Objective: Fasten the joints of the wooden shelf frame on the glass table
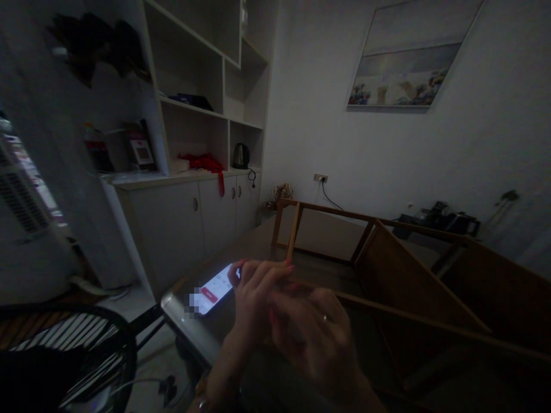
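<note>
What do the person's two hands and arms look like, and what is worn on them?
Both hands are bare, with no gloves or sleeves in view. The left hand has reddish painted nails. The right hand wears a thin ring on one finger. Something like a bracelet shows at the left wrist, too dark to tell.

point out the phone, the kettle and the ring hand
phone (pixel 213 291): head view, on the lit screen, beside the left hand's fingertips
kettle (pixel 240 155): head view, on the dark body, standing in the shelf niche
right hand (pixel 316 335): head view, on the back of the hand, near its ring
</note>
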A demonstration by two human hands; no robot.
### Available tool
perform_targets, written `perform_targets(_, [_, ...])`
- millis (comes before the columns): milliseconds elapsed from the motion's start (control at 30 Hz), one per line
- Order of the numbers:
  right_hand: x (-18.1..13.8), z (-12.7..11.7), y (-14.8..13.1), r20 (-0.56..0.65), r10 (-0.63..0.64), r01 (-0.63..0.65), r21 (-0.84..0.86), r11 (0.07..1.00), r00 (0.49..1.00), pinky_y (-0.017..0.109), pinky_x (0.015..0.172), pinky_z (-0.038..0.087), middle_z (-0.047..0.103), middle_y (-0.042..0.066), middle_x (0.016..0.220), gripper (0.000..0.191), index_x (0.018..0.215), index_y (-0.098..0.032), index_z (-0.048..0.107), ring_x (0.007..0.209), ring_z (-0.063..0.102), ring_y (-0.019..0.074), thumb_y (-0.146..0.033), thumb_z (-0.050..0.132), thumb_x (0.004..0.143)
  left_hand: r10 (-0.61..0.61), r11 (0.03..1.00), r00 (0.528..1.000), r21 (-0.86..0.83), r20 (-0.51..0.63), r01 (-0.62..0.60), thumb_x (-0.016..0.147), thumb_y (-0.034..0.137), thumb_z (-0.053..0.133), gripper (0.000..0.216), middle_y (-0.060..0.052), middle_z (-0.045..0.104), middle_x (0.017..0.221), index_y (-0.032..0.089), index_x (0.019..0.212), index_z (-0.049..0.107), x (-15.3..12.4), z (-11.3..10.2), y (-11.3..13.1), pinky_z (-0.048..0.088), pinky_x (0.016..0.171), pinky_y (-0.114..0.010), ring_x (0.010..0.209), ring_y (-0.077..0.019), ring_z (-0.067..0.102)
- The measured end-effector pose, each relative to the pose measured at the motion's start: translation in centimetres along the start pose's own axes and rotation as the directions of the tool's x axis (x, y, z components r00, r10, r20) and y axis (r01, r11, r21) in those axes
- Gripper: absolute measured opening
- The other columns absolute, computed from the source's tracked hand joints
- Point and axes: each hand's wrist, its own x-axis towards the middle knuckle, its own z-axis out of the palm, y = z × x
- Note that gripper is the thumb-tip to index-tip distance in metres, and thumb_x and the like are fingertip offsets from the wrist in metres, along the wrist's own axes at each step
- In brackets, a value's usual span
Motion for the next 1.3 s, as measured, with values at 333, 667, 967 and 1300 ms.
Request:
perform_targets(333, [0.2, -0.5, 0.0, 0.098, -0.141, 0.138, 0.037, 0.99, 0.985, 0.028, 0.072, 0.055, 0.067, 0.004, 0.077, 0.026, 0.119, -0.013, 0.061, 0.074, 0.062, 0.0158, -0.012, 0.048, 0.096, 0.005, 1.0, 1.0, 0.01, -0.024, -0.005, 0.093, 0.035, 0.059, 0.012, 0.003, 0.075, 0.1, 0.031, 0.101, 0.067, 0.1, 0.4, -0.2, 0.03, 0.094, -0.042, 0.094, -0.0204, 0.059])
perform_targets(667, [-0.1, -2.3, 0.9, 0.242, -0.108, 0.062, 0.189, 0.98, 0.964, 0.024, 0.084, 0.057, 0.072, 0.005, 0.093, 0.026, 0.121, -0.013, 0.059, 0.087, 0.068, 0.014, -0.015, 0.045, 0.099, 0.023, 0.999, 0.999, 0.024, -0.038, -0.023, 0.091, 0.027, 0.062, 0.012, 0.004, 0.076, 0.101, 0.031, 0.102, 0.065, 0.1, 0.3, -0.2, 0.03, 0.092, -0.042, 0.091, -0.0198, 0.06])
perform_targets(967, [0.2, -1.9, 0.8, 0.215, -0.091, 0.041, 0.227, 0.973, 0.972, 0.022, 0.076, 0.058, 0.071, 0.005, 0.087, 0.021, 0.113, -0.013, 0.06, 0.082, 0.068, 0.0128, -0.015, 0.043, 0.1, 0.053, 0.998, 0.997, 0.039, -0.064, -0.051, 0.089, 0.023, 0.062, 0.013, 0.003, 0.076, 0.1, 0.029, 0.101, 0.065, 0.2, 0.4, 0.0, 0.029, 0.089, -0.041, 0.09, -0.0207, 0.06])
perform_targets(1300, [-0.7, -0.7, 1.4, 0.112, -0.098, 0.068, 0.243, 0.968, 0.989, 0.02, 0.072, 0.056, 0.069, 0.003, 0.08, 0.026, 0.107, -0.016, 0.06, 0.074, 0.067, 0.0122, -0.017, 0.035, 0.102, 0.066, 0.994, 0.991, 0.099, -0.117, -0.054, 0.091, 0.029, 0.061, 0.008, 0.003, 0.076, 0.093, 0.03, 0.097, 0.066, -0.1, 1.3, -0.4, 0.026, 0.093, -0.042, 0.086, -0.0204, 0.058])
